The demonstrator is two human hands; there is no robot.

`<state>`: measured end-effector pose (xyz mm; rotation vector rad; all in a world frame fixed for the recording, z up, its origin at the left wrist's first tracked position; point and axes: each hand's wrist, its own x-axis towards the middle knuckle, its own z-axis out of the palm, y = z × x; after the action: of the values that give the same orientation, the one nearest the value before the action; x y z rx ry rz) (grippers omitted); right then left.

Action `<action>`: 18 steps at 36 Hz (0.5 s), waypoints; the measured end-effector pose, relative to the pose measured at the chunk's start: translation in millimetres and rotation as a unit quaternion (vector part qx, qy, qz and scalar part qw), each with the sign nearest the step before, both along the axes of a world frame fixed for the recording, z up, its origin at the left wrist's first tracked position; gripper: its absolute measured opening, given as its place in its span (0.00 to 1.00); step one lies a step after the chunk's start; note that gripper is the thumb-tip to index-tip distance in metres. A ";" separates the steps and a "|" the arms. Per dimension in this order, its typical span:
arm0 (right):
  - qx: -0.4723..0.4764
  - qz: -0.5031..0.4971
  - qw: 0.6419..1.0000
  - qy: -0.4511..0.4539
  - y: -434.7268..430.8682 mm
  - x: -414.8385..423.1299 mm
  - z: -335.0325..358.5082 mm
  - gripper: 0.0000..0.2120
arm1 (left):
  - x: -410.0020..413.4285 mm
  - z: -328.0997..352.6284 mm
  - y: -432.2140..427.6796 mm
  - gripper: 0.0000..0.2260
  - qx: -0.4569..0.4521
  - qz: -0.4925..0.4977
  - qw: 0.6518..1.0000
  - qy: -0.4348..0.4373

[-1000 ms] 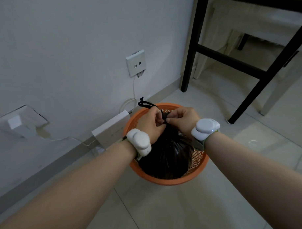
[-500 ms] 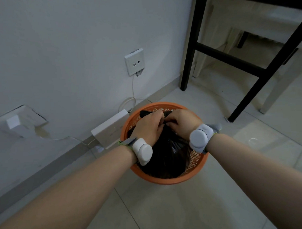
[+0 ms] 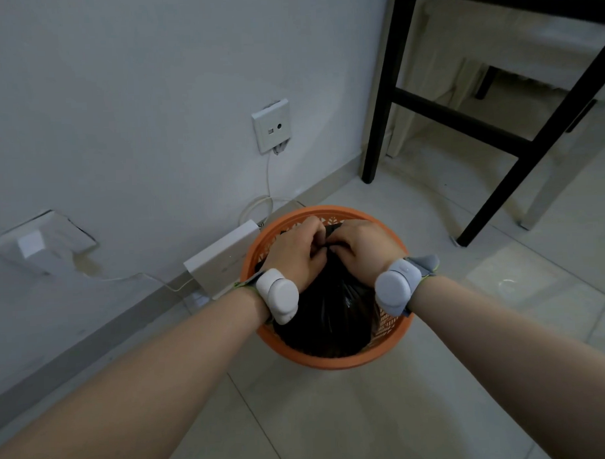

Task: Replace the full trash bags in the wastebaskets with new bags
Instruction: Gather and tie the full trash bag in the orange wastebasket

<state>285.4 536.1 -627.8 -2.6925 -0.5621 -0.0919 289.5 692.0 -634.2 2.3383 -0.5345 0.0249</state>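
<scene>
An orange plastic wastebasket [image 3: 336, 360] stands on the tiled floor by the wall. A full black trash bag [image 3: 331, 314] fills it. My left hand [image 3: 295, 255] and my right hand [image 3: 362, 249] meet over the gathered top of the bag, low inside the basket's far rim. Fingers of both hands are curled round the bunched black plastic at the bag's neck. The ends of the bag are mostly hidden under my fingers. Each wrist carries a white band device.
A white flat box [image 3: 220, 263] leans on the skirting just left of the basket, with thin cables [image 3: 268, 182] running up to a wall socket [image 3: 271, 125]. A black table frame [image 3: 489, 130] stands to the right. Pale floor tiles spread in front.
The loose black ends that stuck up above my hands a second ago are pulled down. Both hands have sunk lower onto the bag's top and closed tighter together.
</scene>
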 end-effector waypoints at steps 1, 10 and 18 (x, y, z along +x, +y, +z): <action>0.017 -0.004 1.000 0.010 -0.4 0.8 -0.7 0.08 | 0.1 -0.1 0.9 0.06 -0.003 0.001 1.000 0.004; 0.363 -0.100 0.862 0.340 -1.5 -0.8 1.2 0.12 | 3.2 4.0 4.3 0.04 -0.071 0.033 0.995 0.055; 0.422 -0.147 0.822 0.353 3.0 1.3 -3.5 0.13 | 3.0 -1.7 5.8 0.08 -0.049 0.050 0.994 0.086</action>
<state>286.6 539.1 -631.3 -1.7144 0.1341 0.4557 292.5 697.8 -635.9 2.2447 -0.3230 -0.0998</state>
